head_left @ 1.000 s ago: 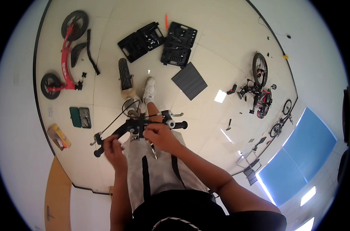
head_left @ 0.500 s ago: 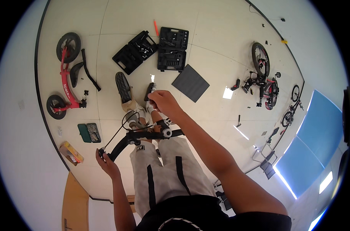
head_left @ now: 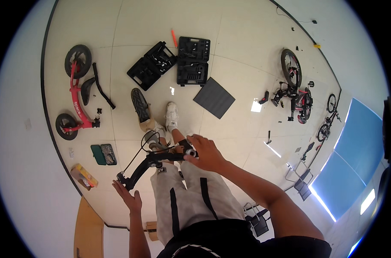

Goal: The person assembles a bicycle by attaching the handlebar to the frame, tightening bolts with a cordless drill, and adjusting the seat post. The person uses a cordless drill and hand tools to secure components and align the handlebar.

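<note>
A black handlebar (head_left: 139,171) crosses before my legs, with a thin cable looping above it. Below it in line are a grey tube, a tan part and a black treaded tyre (head_left: 140,105). My left hand (head_left: 129,197) is open, its fingers stretched out beside the lever clamp (head_left: 122,177) at the bar's left end; any contact is unclear. My right hand (head_left: 207,155) lies over the bar's right end, thumb and fingers apart, hiding that end. Next to its fingers is a round silver-rimmed clamp (head_left: 190,152) with a black block.
Two black tool cases (head_left: 193,61) lie unfolded ahead, beside a dark square mat (head_left: 214,98). A red balance bike (head_left: 78,99) is at left, near a small green case (head_left: 104,154). A partly dismantled bike (head_left: 292,81) stands at right, with a hammer (head_left: 269,137) nearby.
My right hand has come back from near my shoe to the bar's right end; the dark piece at it no longer shows there. My left fingers have loosened from the left end and straightened.
</note>
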A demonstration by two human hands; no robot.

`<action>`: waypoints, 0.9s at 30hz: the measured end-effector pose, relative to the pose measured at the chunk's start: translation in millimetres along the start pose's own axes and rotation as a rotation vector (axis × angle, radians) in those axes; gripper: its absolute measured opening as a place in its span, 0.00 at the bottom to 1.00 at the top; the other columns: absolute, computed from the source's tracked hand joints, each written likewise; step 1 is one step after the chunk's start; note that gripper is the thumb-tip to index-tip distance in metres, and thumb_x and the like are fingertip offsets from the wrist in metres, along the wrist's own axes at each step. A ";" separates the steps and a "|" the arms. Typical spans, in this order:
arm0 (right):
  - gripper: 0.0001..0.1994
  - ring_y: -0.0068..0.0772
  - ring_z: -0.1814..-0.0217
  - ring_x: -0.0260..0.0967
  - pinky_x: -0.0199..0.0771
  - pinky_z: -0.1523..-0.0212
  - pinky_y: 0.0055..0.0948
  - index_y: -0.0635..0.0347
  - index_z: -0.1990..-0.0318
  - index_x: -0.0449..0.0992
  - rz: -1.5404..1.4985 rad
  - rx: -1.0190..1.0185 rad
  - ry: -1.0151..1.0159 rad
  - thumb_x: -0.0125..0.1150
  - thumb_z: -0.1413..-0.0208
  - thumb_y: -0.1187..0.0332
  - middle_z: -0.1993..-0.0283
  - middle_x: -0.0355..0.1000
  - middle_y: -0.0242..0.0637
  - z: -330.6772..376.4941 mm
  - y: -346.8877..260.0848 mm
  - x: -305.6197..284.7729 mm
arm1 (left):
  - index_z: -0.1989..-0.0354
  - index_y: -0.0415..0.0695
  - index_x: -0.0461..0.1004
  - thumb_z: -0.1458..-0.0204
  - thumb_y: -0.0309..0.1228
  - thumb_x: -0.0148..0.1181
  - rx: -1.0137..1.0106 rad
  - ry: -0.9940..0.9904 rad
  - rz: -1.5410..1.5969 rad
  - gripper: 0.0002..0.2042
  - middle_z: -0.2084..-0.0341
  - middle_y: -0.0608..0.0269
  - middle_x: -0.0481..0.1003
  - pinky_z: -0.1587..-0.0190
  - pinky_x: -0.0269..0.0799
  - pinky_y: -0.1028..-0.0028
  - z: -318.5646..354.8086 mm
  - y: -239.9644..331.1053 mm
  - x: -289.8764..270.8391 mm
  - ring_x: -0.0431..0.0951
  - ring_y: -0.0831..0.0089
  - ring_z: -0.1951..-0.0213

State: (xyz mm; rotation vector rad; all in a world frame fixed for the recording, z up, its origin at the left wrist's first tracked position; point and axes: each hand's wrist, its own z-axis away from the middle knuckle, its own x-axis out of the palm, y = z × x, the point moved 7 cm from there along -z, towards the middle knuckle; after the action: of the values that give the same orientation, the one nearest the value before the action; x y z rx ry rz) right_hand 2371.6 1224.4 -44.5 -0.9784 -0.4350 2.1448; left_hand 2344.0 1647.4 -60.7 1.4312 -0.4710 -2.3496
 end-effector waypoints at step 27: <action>0.24 0.49 0.48 0.75 0.79 0.49 0.39 0.60 0.48 0.73 -0.023 -0.122 0.318 0.67 0.55 0.64 0.52 0.75 0.42 -2.4 73.1 43.1 | 0.63 0.41 0.66 0.57 0.33 0.73 0.031 0.000 -0.337 0.20 0.69 0.53 0.71 0.63 0.74 0.52 -70.2 -0.4 1.2 0.76 0.48 0.64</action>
State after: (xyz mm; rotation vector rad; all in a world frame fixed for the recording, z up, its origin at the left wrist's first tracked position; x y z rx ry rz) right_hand 2319.2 1206.5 -108.9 -1.3503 -0.4198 1.9143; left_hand 2406.2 1640.2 -92.4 1.6332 -0.2850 -2.6091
